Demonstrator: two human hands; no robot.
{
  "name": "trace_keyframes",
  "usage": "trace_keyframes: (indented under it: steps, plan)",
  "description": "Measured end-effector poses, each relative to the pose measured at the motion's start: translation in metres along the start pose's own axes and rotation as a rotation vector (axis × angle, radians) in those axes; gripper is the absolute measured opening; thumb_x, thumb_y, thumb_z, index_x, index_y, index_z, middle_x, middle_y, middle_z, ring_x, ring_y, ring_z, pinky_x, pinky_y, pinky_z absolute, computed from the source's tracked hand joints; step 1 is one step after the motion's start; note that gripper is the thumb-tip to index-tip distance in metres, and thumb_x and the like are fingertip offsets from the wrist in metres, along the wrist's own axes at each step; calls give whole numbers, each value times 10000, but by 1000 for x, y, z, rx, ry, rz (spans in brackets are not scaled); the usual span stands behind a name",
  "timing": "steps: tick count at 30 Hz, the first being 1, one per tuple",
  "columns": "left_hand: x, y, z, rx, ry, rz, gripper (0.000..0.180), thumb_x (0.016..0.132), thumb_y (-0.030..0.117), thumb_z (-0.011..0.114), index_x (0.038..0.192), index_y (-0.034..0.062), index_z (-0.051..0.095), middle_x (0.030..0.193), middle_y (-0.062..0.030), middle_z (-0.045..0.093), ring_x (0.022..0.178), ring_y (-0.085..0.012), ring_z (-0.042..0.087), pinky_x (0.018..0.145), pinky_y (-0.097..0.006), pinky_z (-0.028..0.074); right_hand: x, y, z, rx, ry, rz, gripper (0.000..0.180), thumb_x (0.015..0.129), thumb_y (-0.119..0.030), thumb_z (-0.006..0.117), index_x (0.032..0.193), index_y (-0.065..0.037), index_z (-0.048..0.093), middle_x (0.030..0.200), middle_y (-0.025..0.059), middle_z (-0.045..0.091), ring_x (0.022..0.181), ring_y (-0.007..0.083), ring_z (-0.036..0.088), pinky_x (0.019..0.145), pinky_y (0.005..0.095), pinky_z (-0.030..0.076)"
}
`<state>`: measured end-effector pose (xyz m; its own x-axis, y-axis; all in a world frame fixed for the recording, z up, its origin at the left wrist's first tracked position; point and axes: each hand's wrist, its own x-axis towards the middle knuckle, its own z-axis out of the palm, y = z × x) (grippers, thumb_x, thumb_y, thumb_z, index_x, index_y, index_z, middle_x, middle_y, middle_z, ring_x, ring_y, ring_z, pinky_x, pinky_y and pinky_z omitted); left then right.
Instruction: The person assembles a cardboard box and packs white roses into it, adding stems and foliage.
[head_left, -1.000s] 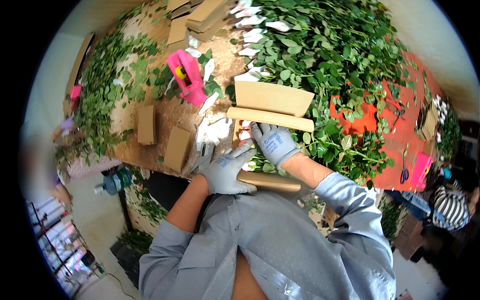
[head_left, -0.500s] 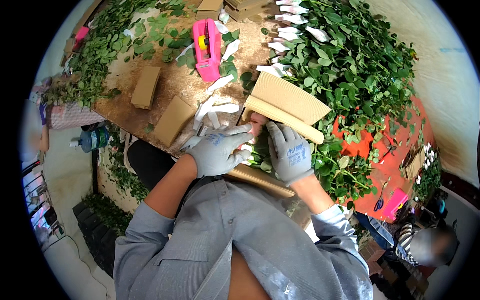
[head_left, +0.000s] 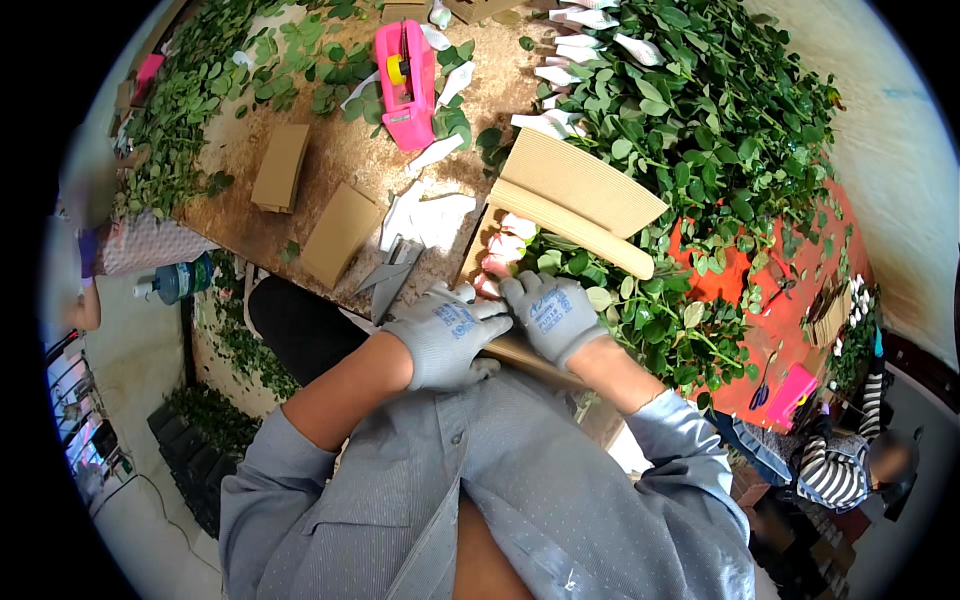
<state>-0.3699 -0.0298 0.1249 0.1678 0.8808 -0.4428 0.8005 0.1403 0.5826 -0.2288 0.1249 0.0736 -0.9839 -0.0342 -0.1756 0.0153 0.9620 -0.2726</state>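
Change: since half a second ago we have drawn both gloved hands closer together at the near table edge, and the view has tilted so the pink tape dispenser point(head_left: 408, 82) sits higher in the frame.
Left hand: our left hand point(head_left: 447, 336), in a grey glove, lies just left of centre, fingers curled and pointing right, closed loosely over the stems at the bunch's near end.
Right hand: our right hand point(head_left: 552, 316), also grey-gloved, touches the left one, fingers bent down over the same bunch; we cannot tell how firmly it grips.
Rose bunch: pink rosebuds point(head_left: 505, 248) show just above both sets of fingertips, with green leaves spreading to the right of the right hand.
Cardboard wrap: a corrugated cardboard sheet point(head_left: 585, 196) lies folded over the bunch, above and right of the hands, apart from the fingers.
Scissors: grey shears point(head_left: 392, 276) rest on the table just above the left hand, not touched.
Table: chipboard table point(head_left: 340, 160) carries loose cardboard pieces point(head_left: 280, 166) at upper left and white paper strips point(head_left: 430, 215) near centre.
Foliage: a heap of leafy stems point(head_left: 700, 110) fills the upper right.
Lower right: another person in a striped sleeve point(head_left: 835, 470) sits by the red surface point(head_left: 790, 300).
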Motion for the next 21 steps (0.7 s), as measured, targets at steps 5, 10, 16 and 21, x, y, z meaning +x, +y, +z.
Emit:
trace_keyframes:
  steps: [5, 10, 16, 21]
  plan:
    - [4, -3, 3, 34, -44, -22, 556, 878, 387, 654, 1362, 119, 596, 1371, -75, 608, 1166, -298, 567, 1024, -460, 435, 5, 6, 16, -101, 78, -89, 122, 894, -157, 565, 999, -100, 588, 844, 76, 630, 726, 234, 673, 588, 369, 544]
    - [7, -5, 1, 36, -57, -21, 492, 894, 353, 607, 1323, 111, 600, 1342, -61, 610, 1196, -283, 570, 1015, -449, 445, 5, 10, 16, -123, 105, -114, 128, 895, -148, 561, 1007, -96, 595, 833, 79, 626, 727, 232, 678, 573, 376, 541]
    - [8, -16, 32, -72, 123, 57, 318, 839, 236, 614, 1117, 92, 667, 1235, -153, 646, 1141, -346, 606, 989, -488, 469, 2, 11, 23, 28, -113, -55, 284, 921, -117, 509, 1197, -80, 559, 935, 125, 671, 765, 277, 691, 636, 393, 540]
    - [-2, 4, 8, 13, 45, -47, 578, 831, 327, 648, 1359, 106, 569, 1337, -179, 604, 1110, -366, 610, 987, -472, 464, 0, 6, 21, 61, -130, 34, 399, 886, -124, 559, 1281, -75, 533, 967, 152, 658, 840, 317, 687, 688, 437, 543]
